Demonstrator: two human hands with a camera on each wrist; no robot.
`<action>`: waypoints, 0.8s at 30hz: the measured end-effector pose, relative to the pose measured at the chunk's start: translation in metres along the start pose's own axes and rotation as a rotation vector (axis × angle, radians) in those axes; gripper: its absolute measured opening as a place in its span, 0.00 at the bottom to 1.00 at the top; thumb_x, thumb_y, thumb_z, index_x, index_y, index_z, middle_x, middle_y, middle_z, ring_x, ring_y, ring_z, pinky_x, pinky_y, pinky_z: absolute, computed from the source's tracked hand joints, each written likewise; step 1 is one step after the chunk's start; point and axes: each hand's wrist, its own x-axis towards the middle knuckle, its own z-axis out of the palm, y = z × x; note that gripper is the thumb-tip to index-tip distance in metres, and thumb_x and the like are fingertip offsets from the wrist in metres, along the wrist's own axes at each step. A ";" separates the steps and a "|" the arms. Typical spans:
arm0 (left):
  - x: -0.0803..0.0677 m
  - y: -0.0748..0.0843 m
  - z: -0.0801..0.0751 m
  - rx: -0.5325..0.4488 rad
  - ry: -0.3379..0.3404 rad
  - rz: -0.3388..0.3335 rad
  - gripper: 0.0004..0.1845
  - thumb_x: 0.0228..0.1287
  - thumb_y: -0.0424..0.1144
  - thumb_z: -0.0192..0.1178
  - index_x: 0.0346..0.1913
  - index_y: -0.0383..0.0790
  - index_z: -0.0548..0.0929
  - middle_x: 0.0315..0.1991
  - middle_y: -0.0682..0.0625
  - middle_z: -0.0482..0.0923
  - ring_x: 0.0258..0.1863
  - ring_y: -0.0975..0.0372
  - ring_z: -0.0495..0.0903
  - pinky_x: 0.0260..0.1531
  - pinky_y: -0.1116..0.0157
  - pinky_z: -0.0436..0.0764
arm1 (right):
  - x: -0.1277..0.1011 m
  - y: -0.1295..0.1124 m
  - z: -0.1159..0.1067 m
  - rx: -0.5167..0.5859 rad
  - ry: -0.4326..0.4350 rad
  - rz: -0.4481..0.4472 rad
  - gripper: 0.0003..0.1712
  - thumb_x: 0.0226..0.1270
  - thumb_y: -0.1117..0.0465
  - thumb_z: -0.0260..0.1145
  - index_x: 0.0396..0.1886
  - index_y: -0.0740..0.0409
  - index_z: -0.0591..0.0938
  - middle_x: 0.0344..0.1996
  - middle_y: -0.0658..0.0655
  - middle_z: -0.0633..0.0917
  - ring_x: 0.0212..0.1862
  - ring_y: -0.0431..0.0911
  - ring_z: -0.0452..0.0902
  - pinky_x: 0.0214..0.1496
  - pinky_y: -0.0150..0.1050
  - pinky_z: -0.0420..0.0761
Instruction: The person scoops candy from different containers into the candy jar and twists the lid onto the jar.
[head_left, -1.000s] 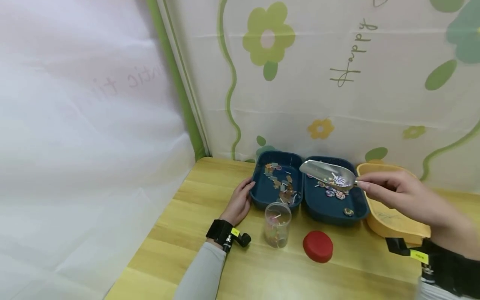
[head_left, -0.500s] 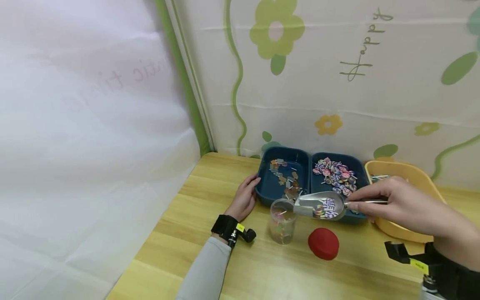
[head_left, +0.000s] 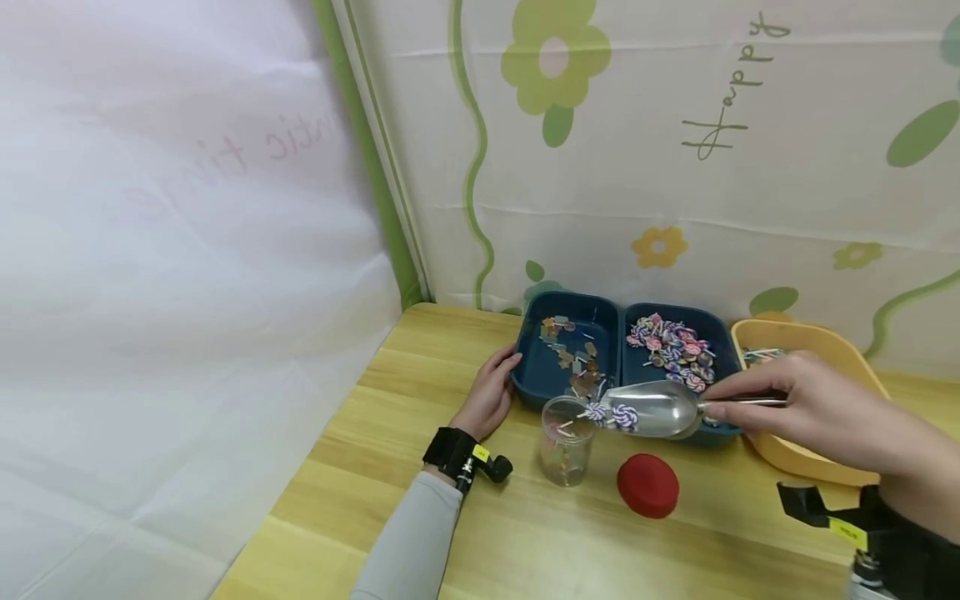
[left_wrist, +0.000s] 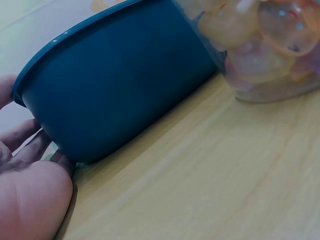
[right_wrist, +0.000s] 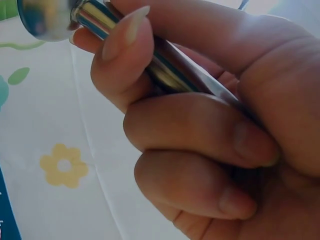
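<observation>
My right hand [head_left: 810, 408] grips the handle of a metal scoop [head_left: 667, 407], its fingers curled round it in the right wrist view [right_wrist: 190, 130]. The scoop's tip is at the mouth of a clear plastic cup [head_left: 566, 458], and small swirl lollipops [head_left: 624, 417] lie near that tip. Pieces sit inside the cup, rounded and translucent in the left wrist view. My left hand [head_left: 486, 396] rests against the outer left side of a dark blue tray [head_left: 534, 379], fingers touching its wall and rim. That tray contains small brown and grey pieces [head_left: 585, 379].
A second blue tray [head_left: 636, 373] with many swirl lollipops adjoins the first. To its right stands a yellow bin [head_left: 832, 354], partly behind my right hand. A red lid [head_left: 648, 486] lies on the wooden table [head_left: 540, 542]. A printed curtain [head_left: 585, 208] hangs behind.
The scoop has come down and left from above the right tray to the cup's mouth. Its lollipops have slid toward the tip, and fewer show in it. My left hand stays on the tray.
</observation>
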 end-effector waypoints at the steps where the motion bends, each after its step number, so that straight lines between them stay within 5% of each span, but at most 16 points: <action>1: 0.000 0.000 0.000 0.000 -0.001 0.002 0.25 0.81 0.37 0.52 0.76 0.38 0.66 0.78 0.45 0.57 0.77 0.55 0.58 0.76 0.56 0.57 | -0.001 0.000 -0.001 -0.009 0.008 0.005 0.14 0.64 0.64 0.75 0.41 0.36 0.91 0.35 0.34 0.88 0.31 0.32 0.79 0.28 0.28 0.75; 17: -0.001 0.002 -0.001 0.007 -0.003 0.002 0.26 0.81 0.37 0.52 0.77 0.38 0.65 0.79 0.45 0.55 0.78 0.56 0.56 0.76 0.57 0.56 | 0.003 -0.012 0.001 -0.065 -0.012 0.042 0.10 0.65 0.58 0.75 0.44 0.39 0.92 0.34 0.31 0.87 0.29 0.30 0.76 0.29 0.30 0.74; 24: -0.001 0.001 -0.001 0.003 -0.020 0.002 0.26 0.81 0.37 0.51 0.77 0.38 0.64 0.80 0.45 0.53 0.79 0.56 0.53 0.77 0.57 0.54 | 0.007 -0.019 0.001 -0.057 -0.071 0.123 0.08 0.69 0.52 0.72 0.46 0.40 0.92 0.41 0.42 0.90 0.35 0.29 0.79 0.33 0.32 0.79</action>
